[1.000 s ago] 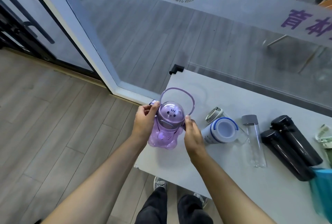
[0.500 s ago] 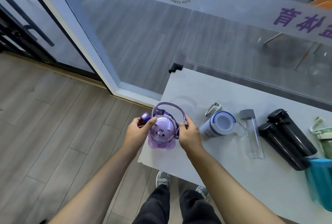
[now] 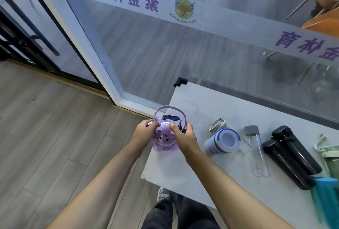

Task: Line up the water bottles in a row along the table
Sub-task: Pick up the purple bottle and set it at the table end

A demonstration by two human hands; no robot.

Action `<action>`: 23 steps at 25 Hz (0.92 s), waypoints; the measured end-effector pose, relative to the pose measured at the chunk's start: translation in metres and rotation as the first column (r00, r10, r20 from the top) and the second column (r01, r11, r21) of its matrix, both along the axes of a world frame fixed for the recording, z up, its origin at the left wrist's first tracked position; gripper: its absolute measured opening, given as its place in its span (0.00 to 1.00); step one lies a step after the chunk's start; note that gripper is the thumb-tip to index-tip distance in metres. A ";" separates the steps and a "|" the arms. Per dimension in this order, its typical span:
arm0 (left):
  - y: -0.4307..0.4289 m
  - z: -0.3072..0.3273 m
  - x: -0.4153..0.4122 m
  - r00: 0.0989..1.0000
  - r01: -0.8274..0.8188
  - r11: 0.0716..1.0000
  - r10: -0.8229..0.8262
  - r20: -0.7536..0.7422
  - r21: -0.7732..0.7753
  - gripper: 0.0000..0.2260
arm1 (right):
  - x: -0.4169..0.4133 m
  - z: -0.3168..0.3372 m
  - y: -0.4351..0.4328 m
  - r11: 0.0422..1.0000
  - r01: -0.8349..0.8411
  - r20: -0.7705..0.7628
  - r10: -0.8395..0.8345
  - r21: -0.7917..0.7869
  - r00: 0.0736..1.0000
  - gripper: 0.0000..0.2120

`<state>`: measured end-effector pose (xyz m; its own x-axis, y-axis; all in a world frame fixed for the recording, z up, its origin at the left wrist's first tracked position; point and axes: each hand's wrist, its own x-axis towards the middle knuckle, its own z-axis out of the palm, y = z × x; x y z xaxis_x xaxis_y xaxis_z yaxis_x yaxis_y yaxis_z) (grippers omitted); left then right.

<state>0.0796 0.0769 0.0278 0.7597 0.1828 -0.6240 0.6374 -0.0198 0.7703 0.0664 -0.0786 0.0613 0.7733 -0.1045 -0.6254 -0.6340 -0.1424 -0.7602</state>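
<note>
Gripping purple bottle (image 3: 164, 138), both hands (image 3: 183, 136).

Purple bottle (image 3: 164, 139) sides hidden under left hand (image 3: 142, 133) and right hand (image 3: 184, 137); base contact with table (image 3: 211, 107) unclear. Teal bottle (image 3: 324, 197) and green bottle (image 3: 333, 161) cut off by right edge. White bottle (image 3: 221, 141) label text too small to read.

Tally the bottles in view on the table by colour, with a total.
Purple: 1, purple bottle, held by both hands
White with blue trim: 1
Clear: 1
Black: 2
Green: 1
Teal: 1
Total: 7
</note>
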 end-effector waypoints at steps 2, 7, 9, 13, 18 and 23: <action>-0.006 0.011 0.023 0.999 -0.022 1.000 0.022 0.037 -0.001 0.16 | 0.025 0.006 -0.001 1.000 0.012 0.050 -0.013 0.022 0.999 0.28; -0.036 0.049 0.098 0.989 0.038 0.999 -0.034 0.147 -0.022 0.21 | 0.098 0.038 -0.029 0.996 0.068 0.209 -0.081 0.065 0.975 0.25; -0.057 0.068 0.132 0.972 0.091 0.994 -0.077 0.224 -0.053 0.21 | 0.125 0.052 -0.049 0.989 0.127 0.285 -0.145 0.080 0.948 0.25; -0.093 0.085 0.183 0.919 0.225 0.973 -0.196 0.342 -0.047 0.17 | 0.149 0.060 -0.089 0.969 0.232 0.366 -0.247 0.087 0.897 0.27; -0.105 0.051 0.185 0.948 0.211 0.977 -0.204 0.246 -0.002 0.12 | 0.157 0.026 -0.102 0.971 0.223 0.242 -0.238 0.087 0.941 0.22; -0.104 0.015 0.189 0.975 0.156 0.988 -0.156 0.160 0.014 0.19 | 0.184 -0.009 -0.104 0.993 0.112 0.149 -0.108 -0.021 0.983 0.26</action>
<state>0.2683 -0.0268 0.0431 0.8689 0.0551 -0.4919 0.4949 -0.1103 0.8619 0.2501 -0.1830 0.0519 0.8397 -0.2104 -0.5006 -0.5281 -0.1015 -0.8431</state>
